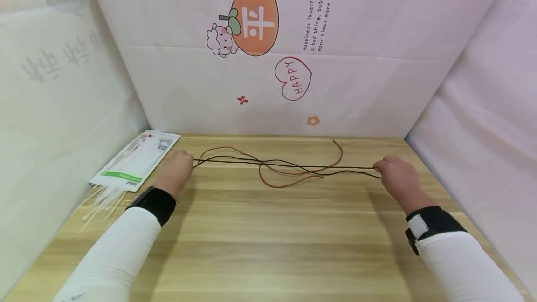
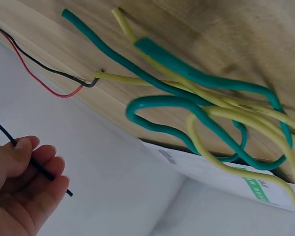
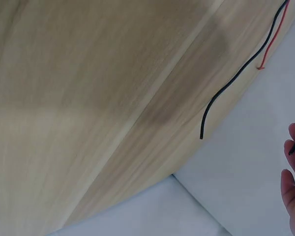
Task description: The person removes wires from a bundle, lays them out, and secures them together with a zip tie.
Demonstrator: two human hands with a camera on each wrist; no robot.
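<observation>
A straight black wire [image 1: 335, 167] is stretched above the table between both hands. My left hand [image 1: 175, 171] pinches it near one end; in the left wrist view a short tip of this black wire [image 2: 41, 169] sticks out past the fingers. At the other end, my right hand [image 1: 400, 178] grips it, partly cut off by the edge of the right wrist view. Beneath it on the table lies a second, wavy black wire [image 3: 236, 76]. Curving red wire [image 1: 340, 156] lies there too. Green wire [image 2: 108, 51] and yellow wire [image 2: 123, 77] lie in loops by the left hand, mostly hidden in the head view.
At the table's left back corner lies a white packet [image 1: 136, 157] with a green stripe. Thin white strips [image 1: 105, 202], like cable ties, poke out of it. White printed cloth [image 1: 352, 92] rises behind the wooden table [image 1: 272, 246] and along both sides.
</observation>
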